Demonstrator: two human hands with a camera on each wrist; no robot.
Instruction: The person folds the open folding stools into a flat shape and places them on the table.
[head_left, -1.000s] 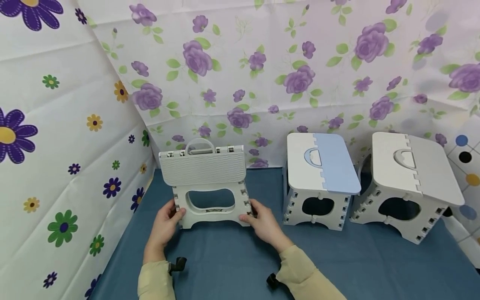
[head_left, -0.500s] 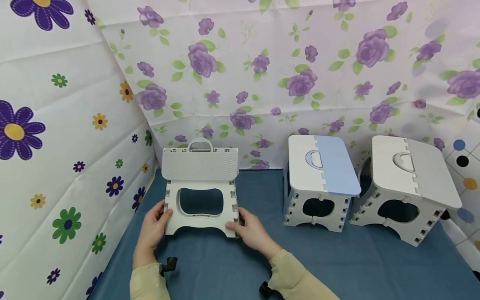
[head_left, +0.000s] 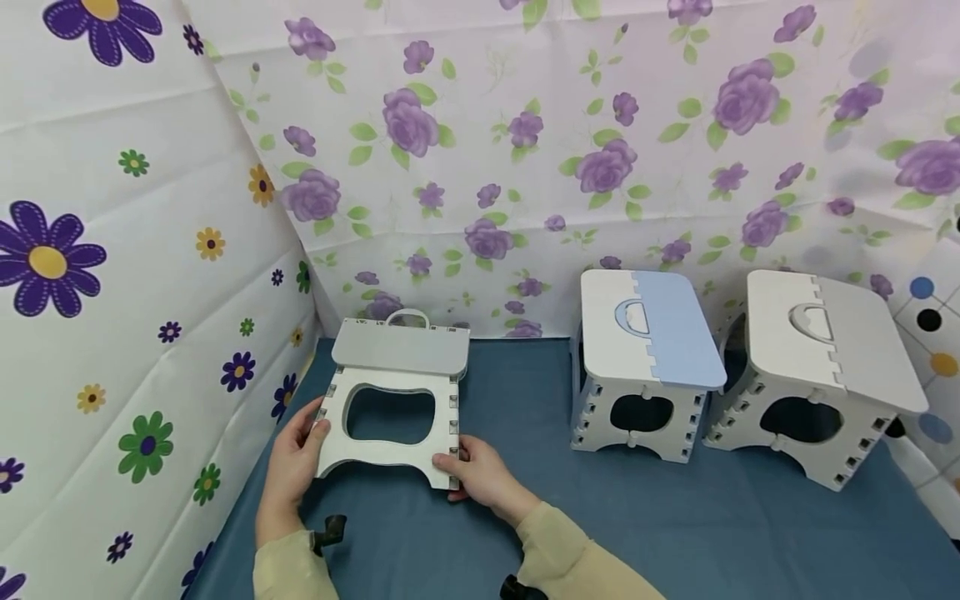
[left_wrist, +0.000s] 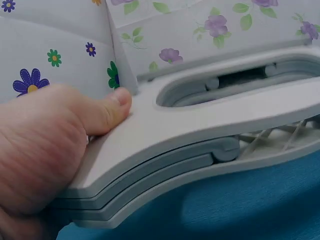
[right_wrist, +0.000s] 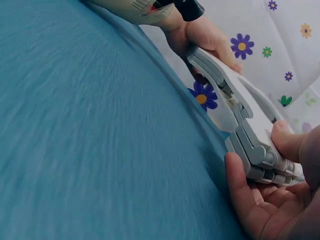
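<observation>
A white-and-grey folding step stool, folded nearly flat, is between my two hands in the head view, its carry handle pointing to the back wall. My left hand grips its left lower edge, thumb on the top face. On the right lower edge, my right hand pinches the stool, thumb above and fingers beneath. The left wrist view shows the stacked leg panels below the oval opening. In the right wrist view the near end of the stool is tilted up off the cloth.
Two unfolded stools stand at the right: one with a white-and-blue top, another with a white-and-grey top. Blue cloth covers the table. Flowered sheets hang at the back and left.
The folded stool has come left and toward me, and its handle end has tipped down and back. Both hands kept their hold and moved with it. The other two stools stay put.
</observation>
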